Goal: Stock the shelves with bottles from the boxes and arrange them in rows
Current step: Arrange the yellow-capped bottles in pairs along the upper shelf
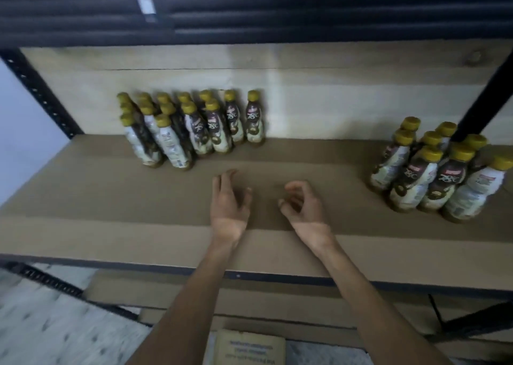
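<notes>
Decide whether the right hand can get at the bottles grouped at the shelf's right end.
Probably yes: the right hand hangs empty above the shelf, and only shelf board shows between it and the right-end bottles.

All you see of the person is two arms — left hand (228,207) and right hand (305,210), both bare, slim forearms uncovered from the wrists to well past the shelf (111,239) front edge

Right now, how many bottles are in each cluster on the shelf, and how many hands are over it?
Bottles in left cluster: about 14, blurred
Bottles in right cluster: 8
Hands: 2, left hand and right hand
Total: about 24
</notes>
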